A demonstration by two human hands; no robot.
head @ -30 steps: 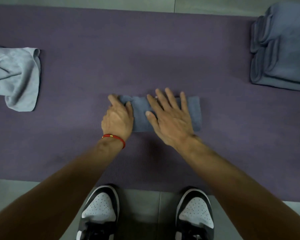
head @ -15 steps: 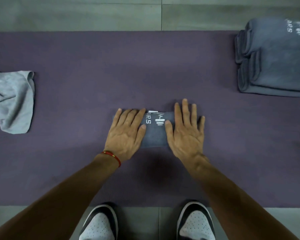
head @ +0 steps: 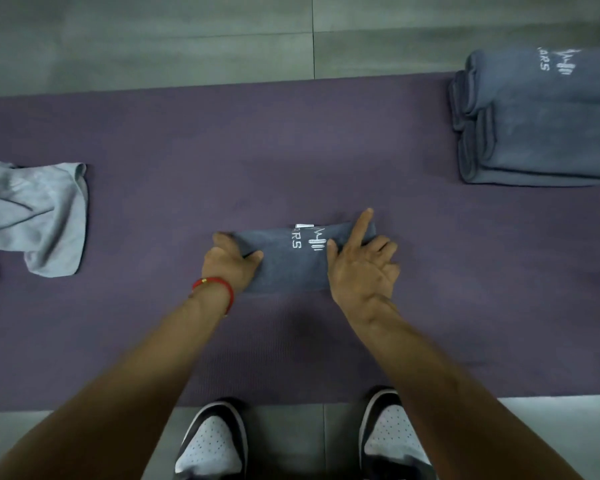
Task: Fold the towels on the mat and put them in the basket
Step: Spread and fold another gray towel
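Note:
A small folded dark grey towel (head: 291,263) with white lettering lies in the middle of the purple mat (head: 222,161). My left hand (head: 231,263), with a red band at the wrist, grips the towel's left end, fingers curled round its edge. My right hand (head: 359,263) holds the right end: the thumb lies on top, the index finger stretches along the far edge, and the other fingers curl at the side. No basket is in view.
A stack of folded dark grey towels (head: 541,123) sits at the mat's far right. A crumpled light grey towel (head: 35,216) lies at the left edge. Grey floor tiles surround the mat, and my two shoes (head: 215,445) stand at its near edge.
Both hands went from lying flat on the towel to gripping its two ends. The view has shifted so the mat and towels sit lower in the frame.

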